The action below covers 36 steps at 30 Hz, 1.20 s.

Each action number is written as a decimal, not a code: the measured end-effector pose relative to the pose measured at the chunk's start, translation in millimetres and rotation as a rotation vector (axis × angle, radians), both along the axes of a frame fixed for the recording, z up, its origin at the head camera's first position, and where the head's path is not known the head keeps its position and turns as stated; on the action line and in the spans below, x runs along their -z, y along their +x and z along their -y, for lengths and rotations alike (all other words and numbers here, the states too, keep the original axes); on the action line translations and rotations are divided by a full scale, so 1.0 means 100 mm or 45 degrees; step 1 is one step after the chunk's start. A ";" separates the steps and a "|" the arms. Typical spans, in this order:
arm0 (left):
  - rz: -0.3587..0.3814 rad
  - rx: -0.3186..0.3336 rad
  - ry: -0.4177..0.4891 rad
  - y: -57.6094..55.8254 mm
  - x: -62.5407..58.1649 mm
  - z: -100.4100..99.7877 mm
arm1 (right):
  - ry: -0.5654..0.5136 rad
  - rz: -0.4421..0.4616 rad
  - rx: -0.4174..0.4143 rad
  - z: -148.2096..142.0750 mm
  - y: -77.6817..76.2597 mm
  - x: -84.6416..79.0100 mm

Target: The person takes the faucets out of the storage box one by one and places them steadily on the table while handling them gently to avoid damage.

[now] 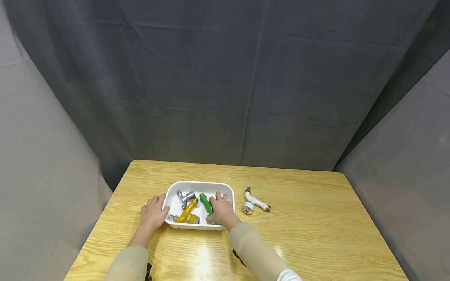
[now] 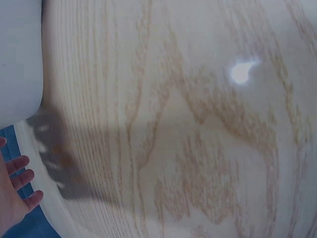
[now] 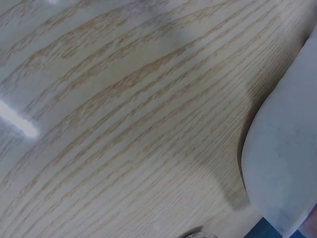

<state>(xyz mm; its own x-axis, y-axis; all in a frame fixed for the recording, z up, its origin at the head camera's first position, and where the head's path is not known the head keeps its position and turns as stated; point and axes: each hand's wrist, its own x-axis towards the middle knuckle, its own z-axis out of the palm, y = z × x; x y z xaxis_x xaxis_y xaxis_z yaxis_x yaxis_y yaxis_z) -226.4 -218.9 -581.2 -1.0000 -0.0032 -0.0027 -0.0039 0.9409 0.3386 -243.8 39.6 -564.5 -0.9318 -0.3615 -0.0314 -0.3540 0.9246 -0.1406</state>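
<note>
A white plastic tray (image 1: 222,185) lies on the table with several taps in it. Inside are a yellow tap (image 1: 186,212), a chrome tap (image 1: 186,197) and a green tap (image 1: 205,203). My right hand (image 1: 222,210) reaches over the tray's right side and grips the green tap, covering much of it. My left hand (image 1: 153,212) is at the tray's left wall, its fingers extended along the rim. In the left wrist view, the fingers of that hand (image 2: 22,178) are spread beside the tray's wall (image 2: 20,59).
To the right of the tray, a white tap (image 1: 254,202) lies on the wooden table (image 1: 309,226). A dark curtain (image 1: 211,86) hangs behind the table's far edge. Pale cloth screens (image 1: 42,156) stand on both sides.
</note>
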 end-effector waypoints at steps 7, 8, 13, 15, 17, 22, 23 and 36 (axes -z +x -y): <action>0.005 0.002 -0.013 -0.01 0.01 0.01 | -0.036 -0.013 -0.003 -0.02 0.01 -0.03; 0.004 0.004 -0.015 -0.01 0.01 0.01 | -0.038 -0.024 -0.008 -0.03 0.01 -0.03; -0.002 0.005 -0.018 -0.01 0.01 0.01 | -0.067 -0.091 -0.032 -0.08 0.02 -0.05; -0.001 0.007 -0.019 -0.01 0.02 0.01 | -0.085 -0.114 -0.035 -0.09 0.02 -0.07; 0.002 0.008 -0.023 -0.01 0.02 0.01 | -0.097 -0.133 -0.038 -0.11 0.03 -0.08; 0.002 0.008 -0.022 -0.01 0.01 0.01 | -0.120 -0.169 -0.052 -0.15 0.05 -0.13; 0.001 0.009 -0.021 -0.01 0.01 0.01 | -0.130 -0.177 -0.058 -0.16 0.06 -0.14; -0.021 0.008 -0.009 0.00 0.01 0.01 | -0.341 -0.232 -0.057 -0.42 0.13 -0.34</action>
